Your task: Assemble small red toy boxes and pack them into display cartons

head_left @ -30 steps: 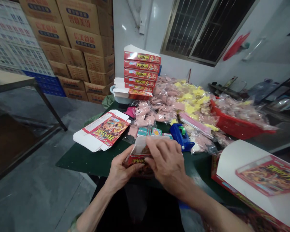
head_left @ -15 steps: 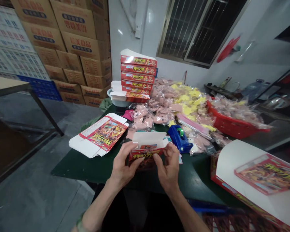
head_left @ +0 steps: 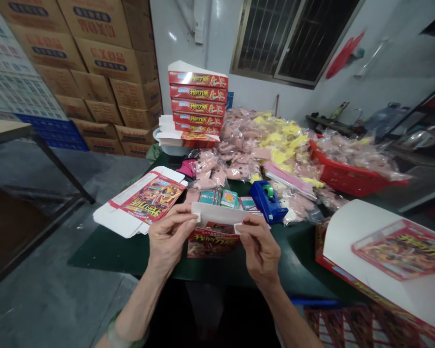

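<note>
My left hand (head_left: 168, 237) and my right hand (head_left: 260, 246) both pinch the white top flap of a small red printed carton (head_left: 213, 235), one at each end. The carton stands upright on the dark green table (head_left: 112, 241) right in front of me, its flap pulled up and open. Just behind it lie small green card packs (head_left: 228, 198) and a blue tape dispenser (head_left: 268, 200).
Flat unfolded cartons (head_left: 141, 200) lie at the left. A stack of finished red boxes (head_left: 197, 101) stands at the back. Bagged pink and yellow items (head_left: 268, 145) cover the middle, a red basket (head_left: 343, 176) sits right, and a large open carton (head_left: 391, 256) lies near right.
My right hand has come off the carton's top, and both hands now hold the white flap raised and spread at its ends. The view has drifted slightly.
</note>
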Demonstrator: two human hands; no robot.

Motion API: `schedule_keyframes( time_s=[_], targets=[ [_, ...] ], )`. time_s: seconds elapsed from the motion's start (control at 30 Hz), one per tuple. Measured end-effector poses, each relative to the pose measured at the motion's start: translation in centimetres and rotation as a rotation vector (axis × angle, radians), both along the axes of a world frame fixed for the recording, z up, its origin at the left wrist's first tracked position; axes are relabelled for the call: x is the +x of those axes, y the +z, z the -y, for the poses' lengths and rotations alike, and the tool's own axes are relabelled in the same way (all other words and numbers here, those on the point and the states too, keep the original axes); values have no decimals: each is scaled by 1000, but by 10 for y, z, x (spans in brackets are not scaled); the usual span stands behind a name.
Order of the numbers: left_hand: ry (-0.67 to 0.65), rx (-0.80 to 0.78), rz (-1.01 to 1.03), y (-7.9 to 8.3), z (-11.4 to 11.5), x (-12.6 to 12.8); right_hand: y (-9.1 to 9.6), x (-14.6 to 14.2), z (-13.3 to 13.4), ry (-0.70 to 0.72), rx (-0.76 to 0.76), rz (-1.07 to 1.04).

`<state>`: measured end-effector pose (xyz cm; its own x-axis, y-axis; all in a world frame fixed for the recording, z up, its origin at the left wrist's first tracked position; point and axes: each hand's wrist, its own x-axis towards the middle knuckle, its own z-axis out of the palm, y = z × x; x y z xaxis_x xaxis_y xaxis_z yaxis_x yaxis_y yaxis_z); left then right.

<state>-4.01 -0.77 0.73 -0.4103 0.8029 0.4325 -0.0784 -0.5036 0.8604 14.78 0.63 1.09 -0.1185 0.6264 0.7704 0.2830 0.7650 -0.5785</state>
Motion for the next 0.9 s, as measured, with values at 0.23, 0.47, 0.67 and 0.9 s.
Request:
schedule_keyframes(
  time_s=[0.23,0.47,0.67,0.9],
  targets=[
    [-281,-82,145,18,2,-4,9,2,-2,169,-223,-27],
    [-288,39,155,18,5,-2,8,9,5,120,-87,25],
    [-56,21,248,11,7,18,14,9,9,107,-141,-6],
    [320,205,114,7,0,19,10,1,6,50,-174,-41]
  ],
)
